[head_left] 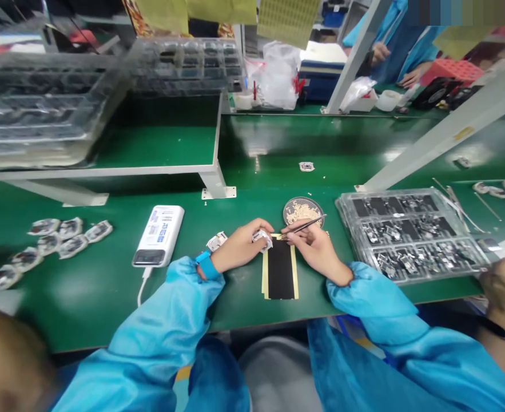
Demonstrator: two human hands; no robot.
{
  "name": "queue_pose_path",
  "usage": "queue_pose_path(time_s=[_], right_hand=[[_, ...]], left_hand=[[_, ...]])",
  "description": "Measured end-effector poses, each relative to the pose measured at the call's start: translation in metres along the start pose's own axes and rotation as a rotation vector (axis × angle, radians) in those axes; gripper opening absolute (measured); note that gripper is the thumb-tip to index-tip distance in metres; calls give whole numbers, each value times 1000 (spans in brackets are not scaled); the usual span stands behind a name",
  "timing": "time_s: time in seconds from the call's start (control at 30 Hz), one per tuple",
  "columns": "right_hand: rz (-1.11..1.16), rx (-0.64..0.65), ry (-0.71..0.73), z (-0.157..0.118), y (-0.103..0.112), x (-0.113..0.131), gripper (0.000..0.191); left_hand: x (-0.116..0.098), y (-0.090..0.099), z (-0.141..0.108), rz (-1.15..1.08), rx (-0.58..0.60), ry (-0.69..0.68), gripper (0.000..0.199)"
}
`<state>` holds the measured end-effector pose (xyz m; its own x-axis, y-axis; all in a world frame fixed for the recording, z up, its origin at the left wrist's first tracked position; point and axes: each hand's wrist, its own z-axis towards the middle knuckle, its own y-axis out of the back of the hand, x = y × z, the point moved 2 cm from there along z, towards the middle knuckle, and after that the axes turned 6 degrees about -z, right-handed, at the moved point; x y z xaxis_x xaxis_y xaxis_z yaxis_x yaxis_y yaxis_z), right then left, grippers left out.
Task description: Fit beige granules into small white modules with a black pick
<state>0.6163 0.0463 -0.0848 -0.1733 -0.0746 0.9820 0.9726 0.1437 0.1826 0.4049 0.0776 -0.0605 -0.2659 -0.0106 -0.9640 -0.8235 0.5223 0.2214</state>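
My left hand point(240, 249) is closed around a small white-wrapped part point(262, 240), just over the upper left of a black sheet point(281, 273) with yellow edges. In a pen-like grip, my right hand point(321, 254) holds dark tweezers point(307, 224). Their tip points left to the sheet's top edge; I cannot tell whether anything is pinched in it. Behind my right hand stands a round dish point(285, 214) of small beige pieces. Another white-wrapped part point(216, 241) lies beside my left wrist.
A white power bank point(158, 236) with a cable and several wrapped parts point(48, 243) lie left. To the right are stacked clear trays point(350, 229) of small metal parts. A shelf point(162, 170) carries blister trays. Other people's hands point(503, 292) show at right and far back.
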Motion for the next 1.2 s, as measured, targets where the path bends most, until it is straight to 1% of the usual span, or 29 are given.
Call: queue_pose_path(time_s=[0.1,0.27,0.4,0.47,0.53,0.6,0.63,0.7,0.77,0.8,0.83,0.9,0.93,1.0,1.07,1.13,1.2], right_hand=[[73,10,-28,0,1,8,28],[135,4,-50,2,4,21,26],[202,16,-65,7,9,19,30],[234,-2,-60,10,10,16,32],[262,-36,-59,11,10,16,36],[284,-56,-77,8,10,19,39],[298,-66,-79,5,12,22,41],[343,-98,-53,-3,23,31,44],[349,-140,-14,-18,42,44,45],[324,-189,2,-28,56,50,45],[276,-258,8,-40,72,55,44],[107,-451,-22,-65,113,60,43],[-2,-546,-59,-76,136,58,43],[-228,-714,-186,-97,183,50,46],[-297,-810,-226,-111,225,38,47],[-354,-898,-253,-120,259,25,47],[-419,-961,-289,-126,284,15,48]], left_hand=[[1,3,-1,113,1,-3,22],[-4,3,-3,161,38,-3,20],[-4,3,-2,174,48,-2,21],[-2,3,-1,175,70,-5,21],[1,3,-1,183,87,-17,22],[7,5,0,193,68,-11,24],[12,7,2,198,55,9,28],[24,12,9,207,42,82,41],[34,18,19,226,25,138,55],[37,20,23,233,21,166,59],[38,21,26,220,15,193,62],[36,22,27,183,-3,238,66],[34,22,27,167,-14,261,68],[28,20,26,152,-39,306,70],[22,18,26,135,-59,344,71],[18,17,27,110,-73,361,72],[18,19,30,106,-86,359,72]])
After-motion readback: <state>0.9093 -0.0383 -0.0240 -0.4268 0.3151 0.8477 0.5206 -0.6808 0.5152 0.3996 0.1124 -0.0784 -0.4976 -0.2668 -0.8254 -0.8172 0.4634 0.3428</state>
